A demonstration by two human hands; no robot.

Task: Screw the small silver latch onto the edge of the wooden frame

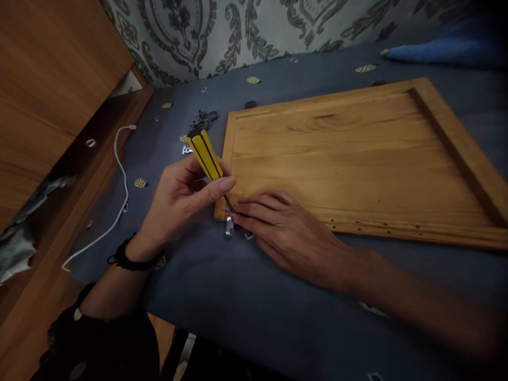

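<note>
My left hand [178,196] is closed around a screwdriver [205,153] with a yellow and black handle. The screwdriver leans, its thin shaft pointing down at the near left corner of a wooden panel [333,153]. At that corner a small shiny metal clip [229,226] juts past the panel's edge. My right hand [293,233] lies along the near edge, fingers drawn together beside the screwdriver tip. Whatever those fingertips pinch is hidden.
Small metal hardware [203,120] and a silver metal piece [187,150] lie left of the panel on the dark blue cloth [190,296]. A white cable [126,182] curves by the wooden furniture [51,79]. Something blue [448,50] rests at the back right.
</note>
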